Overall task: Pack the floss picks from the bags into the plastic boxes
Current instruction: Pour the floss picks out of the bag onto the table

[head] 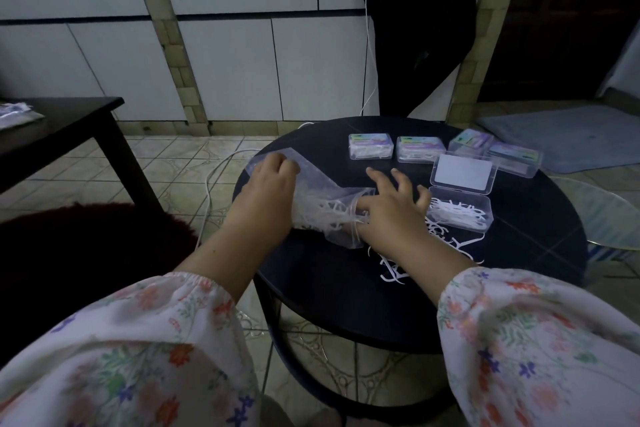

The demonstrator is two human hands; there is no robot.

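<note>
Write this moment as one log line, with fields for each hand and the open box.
left hand: holds clear bag | right hand: at bag mouth, grip unclear | open plastic box: partly filled with floss picks

A clear bag (322, 204) lies on its side, mouth to the right, with a tangle of white picks (323, 213) inside. Right of it stands an open clear box (460, 215), lid up, partly filled with picks, and loose picks (450, 243) are scattered just in front of it. Behind, four shut boxes (371, 146) with purple labels stand in a row, the two rightmost touching.
</note>
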